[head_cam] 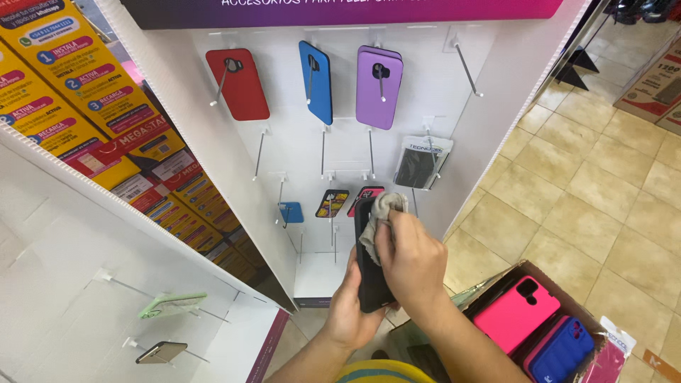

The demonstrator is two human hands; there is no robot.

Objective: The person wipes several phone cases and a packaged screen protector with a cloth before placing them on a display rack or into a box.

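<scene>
- Your left hand (352,312) grips the lower part of a black phone case (368,266), holding it upright in front of the white display stand (496,85).
- Your right hand (410,259) is closed around a grey cloth (383,213) and presses it against the upper face of the black phone case.
- The cloth bunches above your fingers and covers the top edge of the case.
- On the stand's top row of pegs hang a red case (239,85), a blue case (317,81) and a purple case (379,86); the peg at the far right is bare.
- Lower down hang a bagged dark case (420,163) and a small blue item (290,212).
- To your right, an open cardboard box (507,275) on the tiled floor (603,198) holds a pink case (518,313) and a blue case beside it.
- To your left, a white panel carries a pale green case (172,305).
</scene>
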